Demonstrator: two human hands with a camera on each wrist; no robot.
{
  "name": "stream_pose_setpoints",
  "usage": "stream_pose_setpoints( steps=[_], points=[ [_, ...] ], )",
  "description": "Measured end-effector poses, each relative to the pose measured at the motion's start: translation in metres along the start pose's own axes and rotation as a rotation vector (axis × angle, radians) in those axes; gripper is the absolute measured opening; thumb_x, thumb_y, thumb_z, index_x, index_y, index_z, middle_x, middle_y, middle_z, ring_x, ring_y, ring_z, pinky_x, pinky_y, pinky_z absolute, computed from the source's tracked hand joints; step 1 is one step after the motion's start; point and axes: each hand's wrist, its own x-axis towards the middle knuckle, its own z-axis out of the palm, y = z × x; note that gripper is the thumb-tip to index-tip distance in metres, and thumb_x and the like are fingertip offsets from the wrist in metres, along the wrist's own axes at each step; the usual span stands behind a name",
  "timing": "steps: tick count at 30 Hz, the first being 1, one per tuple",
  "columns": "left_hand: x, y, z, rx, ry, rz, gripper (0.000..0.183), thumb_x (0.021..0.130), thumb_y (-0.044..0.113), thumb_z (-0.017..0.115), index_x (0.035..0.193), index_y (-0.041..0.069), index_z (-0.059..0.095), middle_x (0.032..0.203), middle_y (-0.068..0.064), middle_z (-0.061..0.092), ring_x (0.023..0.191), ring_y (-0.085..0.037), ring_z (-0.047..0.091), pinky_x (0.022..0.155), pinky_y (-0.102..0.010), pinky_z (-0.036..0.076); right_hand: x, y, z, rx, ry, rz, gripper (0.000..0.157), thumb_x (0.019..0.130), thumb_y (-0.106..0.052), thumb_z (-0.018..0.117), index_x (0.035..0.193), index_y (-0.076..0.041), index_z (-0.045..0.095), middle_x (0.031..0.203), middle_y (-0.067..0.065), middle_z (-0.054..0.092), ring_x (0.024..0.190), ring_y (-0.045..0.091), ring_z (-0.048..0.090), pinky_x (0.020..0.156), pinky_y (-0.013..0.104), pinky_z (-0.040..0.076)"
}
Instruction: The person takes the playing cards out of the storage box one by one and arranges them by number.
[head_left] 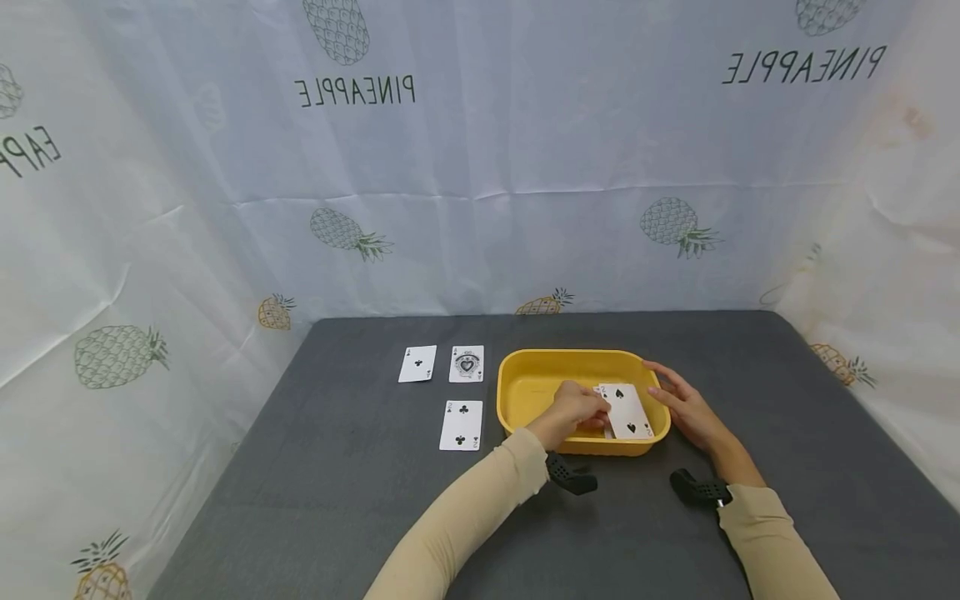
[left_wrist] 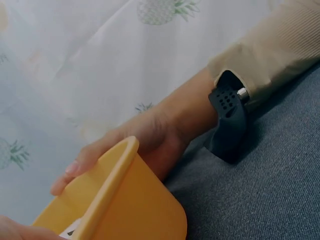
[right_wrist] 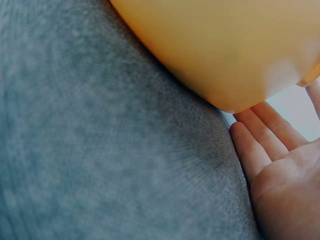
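A yellow tub (head_left: 555,356) stands on the dark cloth. My left hand (head_left: 576,406) reaches over its near side and pinches the left edge of a two of spades playing card (head_left: 628,408). Another card's edge shows under that one, at the tub's right end. My right hand (head_left: 693,412) rests at the tub's right end, fingers nearly straight along the outside and thumb by the rim. In the right wrist view those fingers (right_wrist: 250,145) extend along the tub's outer wall (right_wrist: 225,50). Part of the left hand (left_wrist: 20,231) shows low in the left wrist view.
Left of the tub, an ace of clubs (head_left: 417,364) and an ace of spades (head_left: 467,364) lie face up in a row. A two of clubs (head_left: 461,425) lies nearer, below the ace of spades. A pineapple-print curtain (head_left: 480,167) hangs around the table (head_left: 360,500).
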Motion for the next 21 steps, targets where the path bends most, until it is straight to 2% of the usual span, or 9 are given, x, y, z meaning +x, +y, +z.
stream_pose_setpoints(
  steps=[7,15,21],
  points=[
    [-0.002,0.002,-0.005,-0.006,-0.007,0.026,0.012,0.085,0.009,0.072,0.092,0.0,0.072,0.074,-0.008,0.067,0.059,-0.013,0.059,0.073,-0.028,0.061,0.0,-0.002,0.001,-0.037,0.02,0.039,0.054,0.102,-0.028,0.048,0.151,-0.021,0.026,0.113,-0.026,0.049,0.1,-0.014,0.055,0.084,0.01,0.052],
    [-0.001,0.005,-0.02,-0.009,-0.046,0.081,0.015,0.087,0.01,0.069,0.097,-0.001,0.073,0.082,-0.009,0.071,0.065,-0.013,0.059,0.073,-0.025,0.061,-0.001,-0.002,-0.001,-0.012,-0.011,-0.017,0.051,0.102,-0.022,0.046,0.15,-0.022,0.027,0.114,-0.028,0.053,0.102,-0.012,0.058,0.083,0.011,0.053],
    [-0.004,0.005,-0.036,-0.015,-0.081,0.132,0.018,0.089,0.01,0.066,0.101,-0.003,0.072,0.087,-0.011,0.071,0.068,-0.011,0.061,0.084,-0.032,0.061,-0.002,-0.003,0.0,0.01,-0.017,-0.034,0.05,0.102,-0.02,0.046,0.149,-0.022,0.029,0.115,-0.027,0.054,0.102,-0.011,0.059,0.082,0.011,0.053]
  ],
)
